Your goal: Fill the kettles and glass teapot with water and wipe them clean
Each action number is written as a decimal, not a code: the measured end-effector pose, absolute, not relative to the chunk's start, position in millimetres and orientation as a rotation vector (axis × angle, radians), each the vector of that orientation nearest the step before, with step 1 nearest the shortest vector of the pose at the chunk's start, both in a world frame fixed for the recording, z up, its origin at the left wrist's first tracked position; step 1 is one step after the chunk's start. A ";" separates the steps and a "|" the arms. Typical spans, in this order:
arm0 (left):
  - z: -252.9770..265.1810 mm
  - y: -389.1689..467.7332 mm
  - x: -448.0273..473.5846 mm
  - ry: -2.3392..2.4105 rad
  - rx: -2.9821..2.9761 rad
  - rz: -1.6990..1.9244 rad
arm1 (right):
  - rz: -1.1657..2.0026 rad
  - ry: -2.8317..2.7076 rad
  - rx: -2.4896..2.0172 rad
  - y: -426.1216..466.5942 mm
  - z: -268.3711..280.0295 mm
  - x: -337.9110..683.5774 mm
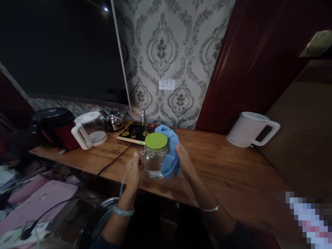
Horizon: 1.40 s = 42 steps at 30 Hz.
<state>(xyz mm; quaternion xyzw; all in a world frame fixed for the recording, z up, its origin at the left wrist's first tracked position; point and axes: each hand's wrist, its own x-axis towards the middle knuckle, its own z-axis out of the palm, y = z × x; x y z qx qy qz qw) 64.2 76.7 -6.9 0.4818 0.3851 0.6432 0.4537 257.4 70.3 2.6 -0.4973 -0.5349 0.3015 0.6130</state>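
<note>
A clear glass jug (pixel 153 162) with a flat green lid (pixel 156 140) is held up over the front of the wooden table. My left hand (pixel 134 169) is closed around its handle on the left side. On the opposite side, my right hand (pixel 183 158) grips a blue cloth (pixel 171 162) and presses it against the glass. The cloth is bunched and reaches up behind the lid. Just behind the jug lies a black induction cooktop (pixel 133 132) with yellow flower prints.
A white electric kettle (pixel 249 129) stands at the right of the wooden table (pixel 207 148). To the left are a glass kettle with white handle (pixel 90 129), a small steel kettle (pixel 114 121) and a dark red appliance (pixel 55 128). A black cable (pixel 114 160) hangs over the front edge.
</note>
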 end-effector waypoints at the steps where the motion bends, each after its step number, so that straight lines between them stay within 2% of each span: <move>1: -7.7 76.6 64.3 0.959 1.191 1.590 | 0.763 -1.210 -1.132 80.0 0.4 250.8; 6: -15.7 77.3 67.6 0.978 1.201 1.659 | 0.914 -1.055 -1.077 105.3 -10.0 237.4; 16: -15.7 74.3 76.7 0.966 1.091 1.755 | 0.310 -1.061 -1.311 45.0 -39.9 202.3; 22: -17.0 72.8 79.5 0.999 1.027 1.790 | 0.154 -1.173 -1.342 14.3 -67.3 188.9; 27: -16.2 72.6 78.9 0.968 1.038 1.758 | 0.198 -1.283 -1.236 -10.6 -80.0 186.1; 32: -15.2 67.7 70.6 0.994 1.113 1.725 | 0.488 -1.495 -1.100 -35.9 -62.5 186.1; 36: -16.5 55.1 54.5 1.034 1.319 2.007 | 0.619 -1.558 -0.997 -49.5 -38.3 187.9; 39: -11.1 42.5 43.4 0.912 1.608 2.202 | 0.548 -1.552 -0.949 -51.5 -20.9 194.1; 42: 1.2 34.2 39.4 0.839 1.879 2.198 | 0.375 -1.635 -0.914 -42.9 -3.1 201.9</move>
